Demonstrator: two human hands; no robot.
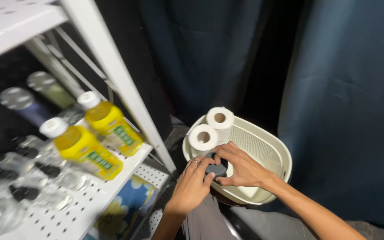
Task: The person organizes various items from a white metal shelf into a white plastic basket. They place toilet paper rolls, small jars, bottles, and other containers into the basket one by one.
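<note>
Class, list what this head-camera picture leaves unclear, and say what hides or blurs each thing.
- Dark object: mostly covered by the left hand and right hand; its kind is unclear.
- Cream basket: near rim hidden behind both hands.
- Clear glass items on the shelf: motion-blurred.
- Flowered package: cut off by the shelf.
</note>
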